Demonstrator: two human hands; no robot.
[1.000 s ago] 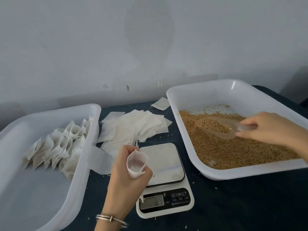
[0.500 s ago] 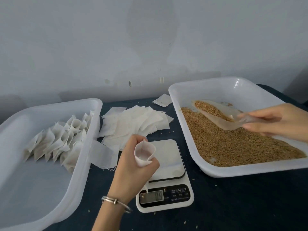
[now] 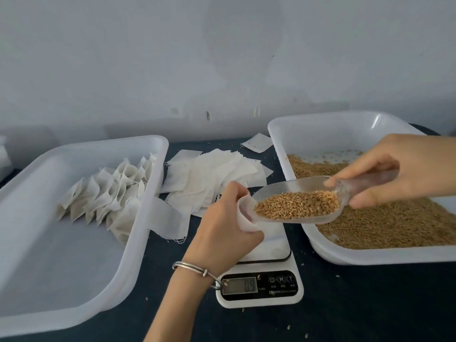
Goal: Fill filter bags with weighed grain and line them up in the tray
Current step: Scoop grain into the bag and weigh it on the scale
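**Scoop at the bag mouth, spill risk high**

Grain (image 3: 297, 205) sits heaped in a clear plastic scoop (image 3: 296, 203), pinched by its handle in the right hand (image 3: 404, 169), thumb below and fingers on top. Scoop's tip is touching or just inside the open filter bag (image 3: 243, 213); can't say which, since the lip hides the bag's rim. Left hand (image 3: 222, 233) is curled round that bag, holding its mouth open above the scale (image 3: 259, 267). Display reads something like 0.9, tho it's blurry.

Filled bags (image 3: 108, 193) stand in a slanted row at the back of the left tray (image 3: 74, 243), w/ plenty of floor free in front. Flat unused bags (image 3: 209, 174) lie fanned on the dark table btwn the trays. Right tray (image 3: 320, 134) holds the loose grain supply.

What could go wrong, imo: scoop is wider than the bag mouth, so a fast tip would send grain over the rim onto the scale or table; a few strays lie there already. Bag is soft, so a slack grip may let the mouth fold shut mid-pour. Heaped load likely overshoots the target weight unless trickled.
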